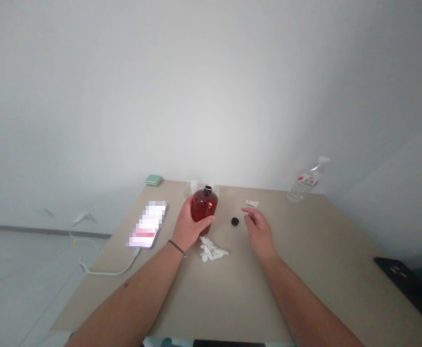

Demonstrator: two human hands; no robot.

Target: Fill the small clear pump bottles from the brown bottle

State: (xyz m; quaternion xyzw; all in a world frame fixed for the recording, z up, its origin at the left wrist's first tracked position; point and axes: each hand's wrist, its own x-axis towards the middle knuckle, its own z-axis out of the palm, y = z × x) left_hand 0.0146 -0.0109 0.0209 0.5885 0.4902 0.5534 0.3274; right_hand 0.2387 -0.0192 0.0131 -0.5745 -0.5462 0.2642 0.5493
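Observation:
My left hand point(190, 225) grips a dark amber plastic bottle point(204, 205) around its body, and the bottle stands upright with its black neck uncapped. A small black screw cap point(235, 221) lies on the beige table point(225, 294) between my hands. My right hand point(257, 234) hovers just right of the cap, fingers loosely apart, holding nothing. Below the bottle, a crumpled white tissue point(211, 249) lies near my left wrist. A small white packet point(252, 203) lies beyond my right fingertips.
A clear bottle point(192, 189) stands partly hidden behind the amber one. A plastic water bottle point(306, 180) sits at the far right corner. A pixelated phone point(147, 224) with a white cable point(116, 273) lies left, near a green case point(153, 180). The table edge drops to the floor at left.

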